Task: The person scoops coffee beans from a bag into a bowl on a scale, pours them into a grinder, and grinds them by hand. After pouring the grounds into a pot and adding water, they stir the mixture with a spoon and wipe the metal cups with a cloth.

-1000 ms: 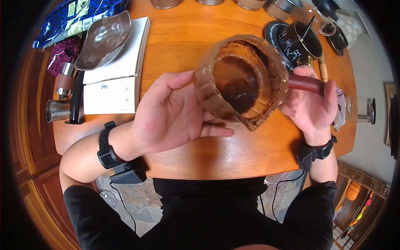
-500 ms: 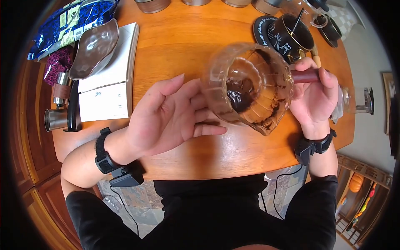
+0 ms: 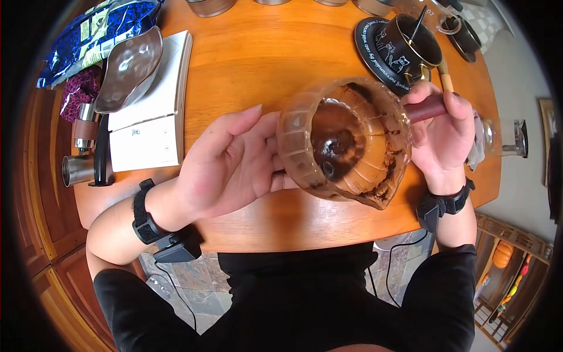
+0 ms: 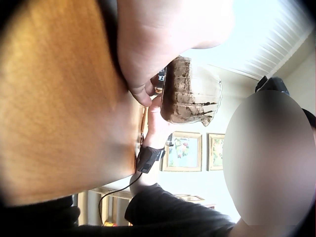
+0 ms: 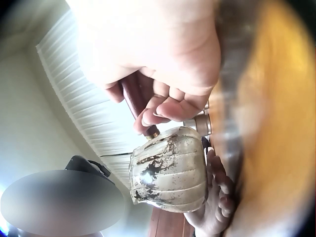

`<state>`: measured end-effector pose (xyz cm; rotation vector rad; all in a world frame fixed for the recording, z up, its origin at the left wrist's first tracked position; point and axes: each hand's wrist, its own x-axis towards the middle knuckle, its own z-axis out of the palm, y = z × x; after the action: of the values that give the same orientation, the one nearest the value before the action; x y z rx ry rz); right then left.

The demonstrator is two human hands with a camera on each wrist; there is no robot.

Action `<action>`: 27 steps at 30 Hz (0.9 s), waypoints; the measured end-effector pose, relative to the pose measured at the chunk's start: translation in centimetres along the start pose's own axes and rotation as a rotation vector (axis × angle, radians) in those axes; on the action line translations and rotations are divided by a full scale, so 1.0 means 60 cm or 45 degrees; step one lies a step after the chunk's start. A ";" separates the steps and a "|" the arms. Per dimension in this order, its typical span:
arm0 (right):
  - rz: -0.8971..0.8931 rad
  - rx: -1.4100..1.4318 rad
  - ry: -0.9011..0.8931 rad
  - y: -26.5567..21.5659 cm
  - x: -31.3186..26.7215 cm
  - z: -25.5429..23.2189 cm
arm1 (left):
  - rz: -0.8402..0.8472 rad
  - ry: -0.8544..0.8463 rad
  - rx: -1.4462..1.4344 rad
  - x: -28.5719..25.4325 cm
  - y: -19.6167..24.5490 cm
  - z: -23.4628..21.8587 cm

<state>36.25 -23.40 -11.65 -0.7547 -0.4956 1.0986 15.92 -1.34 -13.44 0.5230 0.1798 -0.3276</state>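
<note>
Gripping the handle [image 3: 426,110] in curled fingers, the right hand [image 3: 446,146] holds the glass pot [image 3: 360,167] above the table [image 3: 252,70]; the left hand [image 3: 223,167], thumb and fingers apart, lies beside the opposite wall, contact unclear.

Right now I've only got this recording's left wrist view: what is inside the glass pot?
Observer: Dark brown liquid lies in the bottom of the pot.
Operator: What is the right hand gripping?
Observer: The right hand has its fingers and thumb around the dark red handle.
Operator: Anything on the table past the left hand?
Observer: Yes, a wavy-edged brown dish lies beyond the left hand.
</note>
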 end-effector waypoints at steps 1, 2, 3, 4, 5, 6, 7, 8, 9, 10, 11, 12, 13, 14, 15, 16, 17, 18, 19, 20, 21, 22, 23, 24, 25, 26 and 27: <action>0.042 -0.016 -0.006 0.000 0.000 0.001 | 0.007 0.029 -0.009 0.001 0.000 0.005; 0.084 -0.033 -0.011 0.000 -0.001 0.002 | 0.014 0.056 -0.017 0.001 0.001 0.012; 0.126 -0.050 -0.016 0.000 -0.002 0.003 | 0.021 0.084 -0.025 0.002 0.001 0.017; 0.121 -0.064 -0.017 0.004 -0.001 0.007 | 0.018 0.054 -0.015 0.003 0.001 0.015; 0.087 -0.049 -0.018 0.004 -0.001 0.006 | 0.015 0.025 -0.006 0.003 0.001 0.012; 0.055 -0.035 -0.020 0.002 -0.001 0.005 | 0.013 -0.003 0.003 0.002 0.002 0.008; 0.023 -0.022 -0.022 0.002 -0.001 0.004 | 0.003 -0.010 0.002 0.001 0.001 0.002; 0.036 0.010 -0.050 0.002 0.001 0.002 | -0.007 -0.017 0.001 0.000 0.000 -0.004; 0.048 0.041 -0.077 0.004 0.002 0.001 | -0.020 -0.025 0.000 0.001 -0.001 -0.006; 0.058 0.071 -0.103 0.006 0.002 -0.001 | -0.010 -0.017 0.018 0.002 -0.001 -0.004; 0.063 0.020 -0.108 0.009 0.001 -0.001 | 0.000 -0.008 0.036 0.002 -0.001 0.000; 0.068 -0.030 -0.114 0.013 -0.001 -0.002 | 0.010 0.003 0.054 0.003 0.000 0.002; 0.074 -0.078 -0.121 0.017 -0.002 -0.003 | 0.005 0.012 0.040 0.003 -0.001 0.003; 0.064 -0.023 -0.170 0.018 0.000 -0.005 | 0.002 0.023 0.025 0.003 -0.001 0.004; 0.050 -0.015 -0.184 0.018 0.001 -0.006 | -0.002 0.034 0.010 0.002 -0.001 0.004; 0.036 -0.007 -0.198 0.015 0.001 -0.009 | -0.001 0.033 0.009 0.002 -0.001 0.004; 0.021 -0.001 -0.211 0.013 0.001 -0.011 | -0.001 0.031 0.009 0.001 -0.001 0.005; 0.043 -0.061 -0.243 0.010 0.001 -0.013 | -0.001 0.027 0.009 0.001 -0.001 0.005; 0.065 -0.121 -0.274 0.007 0.000 -0.016 | -0.001 0.017 0.038 0.002 -0.001 0.004; 0.087 -0.179 -0.306 0.006 -0.001 -0.016 | -0.002 0.009 0.067 0.003 -0.001 0.002; 0.067 -0.132 -0.271 0.007 -0.001 -0.014 | -0.002 0.002 0.096 0.003 -0.002 0.000; 0.048 -0.084 -0.236 0.010 -0.001 -0.010 | -0.004 0.002 0.070 0.002 -0.001 0.001; 0.030 -0.035 -0.199 0.012 0.000 -0.007 | -0.006 0.002 0.044 0.001 -0.001 0.002; 0.037 -0.028 -0.185 0.012 0.000 -0.005 | -0.007 0.000 0.018 0.001 0.000 0.003; 0.044 -0.023 -0.170 0.011 0.001 -0.004 | -0.005 -0.008 0.033 0.001 -0.001 0.002; 0.050 -0.017 -0.154 0.011 0.000 -0.004 | -0.004 -0.016 0.049 0.002 -0.002 0.000; 0.055 -0.049 -0.164 0.010 0.000 -0.004 | -0.001 -0.024 0.065 0.002 -0.002 -0.001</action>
<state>36.06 -23.33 -12.29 -0.7342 -0.6137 1.1855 15.99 -1.42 -13.60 0.5700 0.1538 -0.3387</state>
